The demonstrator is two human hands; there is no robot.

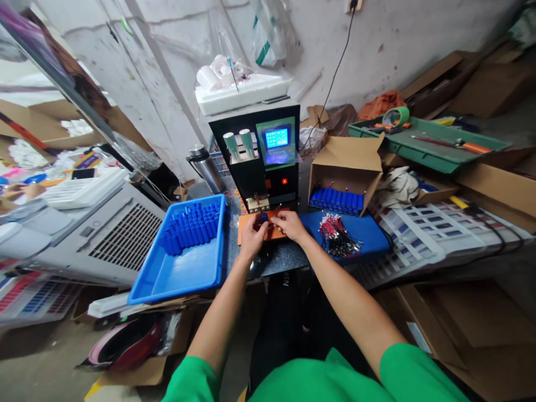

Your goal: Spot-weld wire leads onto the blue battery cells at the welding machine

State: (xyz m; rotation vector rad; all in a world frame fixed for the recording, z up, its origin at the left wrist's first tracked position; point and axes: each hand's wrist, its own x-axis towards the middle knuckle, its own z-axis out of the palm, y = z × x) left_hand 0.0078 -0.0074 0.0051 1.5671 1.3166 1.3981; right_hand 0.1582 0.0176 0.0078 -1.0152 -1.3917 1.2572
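In front of a black spot welder (256, 187) with a lit screen, both hands meet over an orange board (274, 230). My left hand (253, 233) is closed round a small blue battery cell (264, 217), just below the welder's copper electrodes (258, 202). My right hand (290, 224) pinches at the cell's right side; what lies between its fingertips is too small to make out. A bundle of red and black wires (337, 234) rests on a blue pad to the right. Many blue battery cells (195, 226) stand in the blue tray (178, 281) to the left.
An open cardboard box (347, 153) holds more blue cells, right of the welder. Behind the tray stands a steel flask (207, 169). A green tray (444, 146) with tape and tools sits at the far right. White foam (243, 96) lies on top of the welder.
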